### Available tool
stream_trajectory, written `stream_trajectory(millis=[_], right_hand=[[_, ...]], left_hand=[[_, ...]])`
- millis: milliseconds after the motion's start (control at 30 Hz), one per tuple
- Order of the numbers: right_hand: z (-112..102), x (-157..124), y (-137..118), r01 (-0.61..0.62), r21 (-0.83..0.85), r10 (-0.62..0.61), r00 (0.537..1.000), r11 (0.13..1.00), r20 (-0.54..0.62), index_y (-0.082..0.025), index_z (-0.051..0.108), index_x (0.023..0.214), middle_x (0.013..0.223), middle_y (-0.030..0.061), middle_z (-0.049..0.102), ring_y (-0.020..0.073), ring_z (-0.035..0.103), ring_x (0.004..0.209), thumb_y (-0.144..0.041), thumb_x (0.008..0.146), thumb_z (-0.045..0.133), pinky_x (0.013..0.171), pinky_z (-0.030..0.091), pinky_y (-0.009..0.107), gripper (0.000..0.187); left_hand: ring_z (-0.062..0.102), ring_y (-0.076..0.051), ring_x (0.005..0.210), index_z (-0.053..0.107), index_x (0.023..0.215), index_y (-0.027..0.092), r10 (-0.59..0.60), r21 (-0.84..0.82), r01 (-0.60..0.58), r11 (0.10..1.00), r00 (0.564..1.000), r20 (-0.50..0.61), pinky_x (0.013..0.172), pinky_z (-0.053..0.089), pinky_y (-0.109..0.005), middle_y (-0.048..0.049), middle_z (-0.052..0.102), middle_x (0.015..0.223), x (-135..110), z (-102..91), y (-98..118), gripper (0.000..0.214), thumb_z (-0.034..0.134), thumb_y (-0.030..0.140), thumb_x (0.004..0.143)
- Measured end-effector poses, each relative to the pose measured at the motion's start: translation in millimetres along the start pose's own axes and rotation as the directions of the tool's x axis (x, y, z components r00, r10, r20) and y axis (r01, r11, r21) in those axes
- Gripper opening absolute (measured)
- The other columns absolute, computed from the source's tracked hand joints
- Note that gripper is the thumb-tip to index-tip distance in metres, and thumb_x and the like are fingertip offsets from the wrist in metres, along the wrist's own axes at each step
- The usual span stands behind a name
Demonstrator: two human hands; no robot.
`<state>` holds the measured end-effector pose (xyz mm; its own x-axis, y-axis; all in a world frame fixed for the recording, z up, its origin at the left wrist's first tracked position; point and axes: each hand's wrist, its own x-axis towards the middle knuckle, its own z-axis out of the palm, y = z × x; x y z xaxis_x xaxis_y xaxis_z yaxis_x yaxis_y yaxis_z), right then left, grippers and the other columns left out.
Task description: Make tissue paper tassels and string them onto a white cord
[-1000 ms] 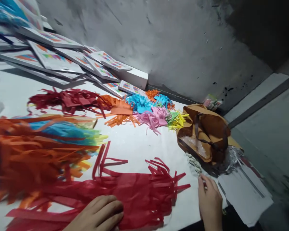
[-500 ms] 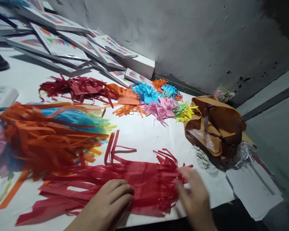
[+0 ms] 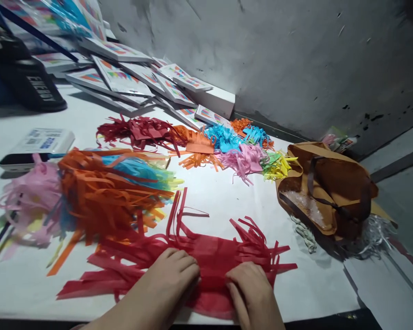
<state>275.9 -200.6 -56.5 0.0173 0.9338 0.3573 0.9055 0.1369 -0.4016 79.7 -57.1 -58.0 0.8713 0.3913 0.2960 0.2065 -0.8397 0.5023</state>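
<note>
A sheet of red tissue paper (image 3: 213,256) with strips cut at both ends lies along the near edge of the table. My left hand (image 3: 174,277) is closed on the left side of its uncut middle, fingertips curled under and partly hidden. On the right side of that middle, my right hand (image 3: 253,288) pinches the paper, thumb toward me and fingers bent over the top. Between the hands the near part of the sheet bulges up slightly. Just behind lies a heap of orange tissue fringe (image 3: 106,197), with blue and yellow strips among it.
Dark red fringe (image 3: 147,133), blue fringe (image 3: 225,137) and pink fringe (image 3: 248,160) form a row behind. A brown bag (image 3: 333,183) gapes at the right. Printed white boxes (image 3: 124,82) lean by the wall. A black bottle (image 3: 37,82) and pink tissue (image 3: 37,197) are at left.
My right hand has moved left from the sheet's right fringe onto its middle and closed there. My left hand stays on the paper. The view has turned left, bringing the bottle into sight.
</note>
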Motion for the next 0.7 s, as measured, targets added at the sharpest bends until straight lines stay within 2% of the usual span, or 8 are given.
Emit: stream_trajectory(millis=[67,133,267,333,433,567,633,700], right_hand=[[-4.9,9.3,2.2,-0.132,-0.002,0.132,0.99,0.991,0.047,-0.025,0.061,0.096,0.087,-0.0013,0.07,0.0176,0.065,0.081,-0.014,0.097,0.053,0.074,0.049,0.029,0.013],[-3.2,20.2,2.9,-0.252,-0.016,0.252,0.963,0.968,0.096,-0.025,0.061,0.088,0.083,-0.0015,0.07,0.0186,0.067,0.078,-0.017,0.098,0.053,0.071,0.048,0.029,0.015],[7.1,38.2,4.9,-0.406,-0.124,0.417,0.904,0.906,0.088,-0.025,0.058,0.081,0.072,-0.002,0.067,0.0187,0.065,0.066,-0.014,0.097,0.053,0.062,0.042,0.028,0.02],[10.4,42.8,4.6,-0.34,-0.252,0.342,0.939,0.906,-0.038,-0.024,0.061,0.09,0.08,0.0012,0.069,0.0217,0.065,0.07,-0.013,0.094,0.055,0.066,0.042,0.032,0.013],[11.6,44.7,-2.0,-0.141,-0.343,0.065,0.972,0.929,-0.224,-0.021,0.063,0.107,0.1,0.0078,0.069,0.0264,0.064,0.09,-0.015,0.095,0.05,0.087,0.042,0.042,0.018],[14.9,40.6,-12.6,0.129,-0.291,-0.182,0.97,0.948,-0.163,-0.019,0.067,0.106,0.096,0.0052,0.07,0.0232,0.062,0.091,-0.021,0.099,0.046,0.101,0.034,0.043,0.022],[19.4,37.3,-12.9,0.182,-0.34,-0.242,0.959,0.922,-0.144,-0.016,0.069,0.105,0.093,0.0063,0.072,0.0233,0.062,0.089,-0.016,0.099,0.041,0.101,0.034,0.042,0.028],[23.4,34.2,-11.1,0.165,-0.363,-0.245,0.952,0.917,-0.186,-0.014,0.069,0.102,0.088,0.0071,0.071,0.0229,0.062,0.085,-0.01,0.098,0.038,0.1,0.034,0.043,0.032]], left_hand=[[0.065,-0.021,0.067,0.063,0.076,0.02,-0.163,0.124,0.14,0.982,0.967,0.197,0.064,0.042,-0.031,-0.0026,0.072,0.075,17.1,-11.6,3.8,0.022,0.05,0.005,0.086],[0.069,-0.025,0.07,0.065,0.08,0.019,-0.315,0.245,0.244,0.938,0.895,0.314,0.062,0.044,-0.031,-0.0058,0.074,0.078,35.2,-23.2,9.2,0.022,0.05,0.005,0.086],[0.074,-0.029,0.078,0.067,0.09,0.015,-0.446,0.345,0.332,0.878,0.828,0.34,0.063,0.047,-0.034,-0.0107,0.076,0.088,59.5,-33.2,15.7,0.028,0.043,0.001,0.088],[0.074,-0.03,0.079,0.067,0.09,0.014,-0.466,0.356,0.349,0.867,0.822,0.329,0.062,0.048,-0.034,-0.0122,0.076,0.087,63.6,-31.6,15.6,0.028,0.042,0.001,0.089],[0.075,-0.031,0.079,0.067,0.09,0.013,-0.463,0.35,0.355,0.867,0.834,0.301,0.064,0.049,-0.035,-0.0134,0.076,0.085,65.0,-26.9,13.0,0.028,0.041,0.002,0.091],[0.074,-0.032,0.076,0.067,0.089,0.013,-0.455,0.339,0.356,0.871,0.844,0.283,0.063,0.049,-0.036,-0.0132,0.076,0.081,66.2,-23.1,9.6,0.025,0.044,0.006,0.093],[0.073,-0.031,0.072,0.067,0.089,0.013,-0.466,0.343,0.366,0.865,0.84,0.278,0.062,0.05,-0.037,-0.0124,0.075,0.079,65.0,-21.8,9.1,0.024,0.044,0.005,0.093],[0.072,-0.031,0.082,0.066,0.095,0.014,-0.437,0.338,0.351,0.873,0.872,0.222,0.07,0.052,-0.039,-0.0128,0.075,0.091,60.0,-19.1,8.4,0.017,0.05,0.009,0.094]])
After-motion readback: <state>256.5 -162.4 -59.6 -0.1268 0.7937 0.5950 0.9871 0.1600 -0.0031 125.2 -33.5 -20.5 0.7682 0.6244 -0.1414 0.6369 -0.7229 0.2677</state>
